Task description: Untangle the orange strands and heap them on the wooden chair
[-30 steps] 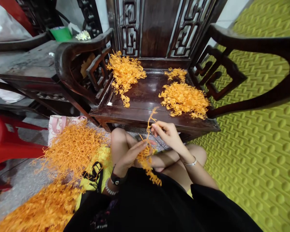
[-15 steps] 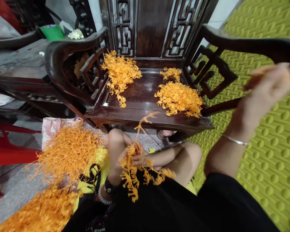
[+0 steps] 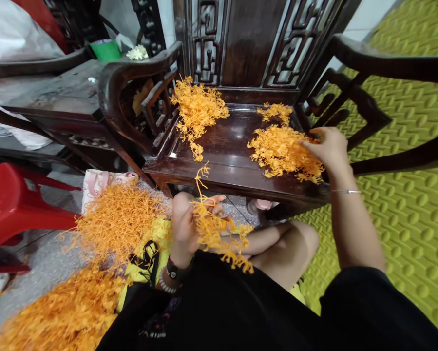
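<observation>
Above my lap, my left hand (image 3: 187,226) is closed around an orange branched plastic sprig (image 3: 222,231). Its thin bare stem points up toward the chair, and its curly ends droop to the right. My right hand (image 3: 330,146) is over the right edge of a pile of curly orange pieces (image 3: 286,151) on the dark wooden chair seat (image 3: 222,153). Thumb and forefinger are apart there, touching the pile; the other fingers are partly hidden. A second orange pile (image 3: 199,107) lies at the seat's left, and a small cluster (image 3: 275,113) sits behind the right pile.
A heap of thin orange stems (image 3: 116,222) lies on the floor at left, against a pink-and-white bag (image 3: 90,187). Nearer is another orange heap (image 3: 65,312). A red stool (image 3: 7,204) stands at far left. Yellow-green textured matting (image 3: 416,219) is on the right.
My right hand has swung in from beyond the right armrest to the right pile. The sprig in my left hand has turned, its drooping ends now further right. The view has shifted slightly left.
</observation>
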`<action>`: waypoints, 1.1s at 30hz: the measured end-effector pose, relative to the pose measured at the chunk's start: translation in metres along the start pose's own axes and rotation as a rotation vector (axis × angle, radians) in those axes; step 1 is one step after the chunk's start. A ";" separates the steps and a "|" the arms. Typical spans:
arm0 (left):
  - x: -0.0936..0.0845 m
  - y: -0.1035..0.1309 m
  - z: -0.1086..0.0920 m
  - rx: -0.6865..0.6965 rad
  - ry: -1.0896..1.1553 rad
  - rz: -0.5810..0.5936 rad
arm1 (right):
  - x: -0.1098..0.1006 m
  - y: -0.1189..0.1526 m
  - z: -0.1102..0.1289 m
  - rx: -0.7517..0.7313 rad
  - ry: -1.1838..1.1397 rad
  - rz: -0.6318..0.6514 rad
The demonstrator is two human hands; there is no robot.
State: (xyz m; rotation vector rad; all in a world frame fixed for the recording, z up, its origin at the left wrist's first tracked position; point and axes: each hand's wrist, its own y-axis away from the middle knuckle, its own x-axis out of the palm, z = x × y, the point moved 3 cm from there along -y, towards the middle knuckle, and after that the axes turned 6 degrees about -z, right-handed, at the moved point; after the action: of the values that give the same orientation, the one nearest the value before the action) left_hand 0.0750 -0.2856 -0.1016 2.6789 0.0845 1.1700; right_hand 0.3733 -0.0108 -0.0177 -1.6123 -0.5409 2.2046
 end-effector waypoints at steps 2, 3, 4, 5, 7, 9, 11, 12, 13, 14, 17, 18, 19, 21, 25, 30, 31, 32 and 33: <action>0.002 -0.001 -0.004 0.061 -0.049 -0.021 | -0.011 0.011 0.007 -0.092 -0.104 -0.215; 0.003 -0.001 -0.006 0.103 -0.076 -0.028 | -0.016 0.019 0.014 -0.145 -0.144 -0.285; 0.004 -0.001 -0.008 0.145 -0.108 -0.043 | -0.022 0.029 0.024 -0.219 -0.178 -0.338; 0.005 -0.001 -0.009 0.189 -0.145 -0.059 | -0.028 0.039 0.035 -0.288 -0.205 -0.365; 0.006 -0.001 -0.010 0.270 -0.229 -0.084 | -0.039 0.063 0.059 -0.362 -0.286 -0.356; 0.007 -0.002 -0.009 0.341 -0.318 -0.098 | -0.050 0.089 0.084 -0.359 -0.540 -0.237; 0.008 -0.004 -0.008 0.413 -0.431 -0.108 | -0.055 0.116 0.112 -0.347 -0.871 0.130; 0.009 -0.004 -0.009 0.459 -0.503 -0.116 | -0.057 0.131 0.126 -0.369 -0.974 0.317; 0.010 -0.003 -0.010 0.515 -0.584 -0.128 | -0.060 0.146 0.139 -0.406 -1.034 0.473; 0.011 -0.002 -0.012 0.580 -0.668 -0.138 | -0.062 0.160 0.150 -0.448 -1.067 0.586; 0.014 0.003 -0.017 0.777 -0.880 -0.165 | -0.060 0.191 0.172 -0.511 -1.102 0.747; 0.014 0.004 -0.019 0.818 -0.929 -0.172 | -0.057 0.198 0.176 -0.506 -1.111 0.769; 0.014 0.006 -0.021 0.852 -0.966 -0.176 | -0.053 0.204 0.178 -0.498 -1.122 0.785; 0.012 0.008 -0.025 0.907 -1.038 -0.175 | -0.044 0.210 0.179 -0.482 -1.152 0.811; 0.010 0.013 -0.034 0.988 -1.186 -0.166 | -0.031 0.213 0.172 -0.363 -1.273 0.947; 0.016 0.020 -0.049 1.280 -1.297 -0.212 | -0.029 0.216 0.161 -0.213 -1.335 1.066; 0.017 0.021 -0.052 1.351 -1.322 -0.223 | -0.031 0.217 0.159 -0.192 -1.339 1.095; 0.017 0.021 -0.055 1.422 -1.345 -0.255 | -0.032 0.219 0.156 -0.178 -1.339 1.121; 0.016 0.022 -0.059 1.490 -1.360 -0.313 | -0.034 0.221 0.154 -0.181 -1.332 1.139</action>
State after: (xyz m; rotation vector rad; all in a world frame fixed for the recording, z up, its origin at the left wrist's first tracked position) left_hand 0.0426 -0.2941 -0.0465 3.4615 1.4463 -1.5436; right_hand 0.2228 -0.2331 -0.0573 -0.0799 -0.0129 4.0343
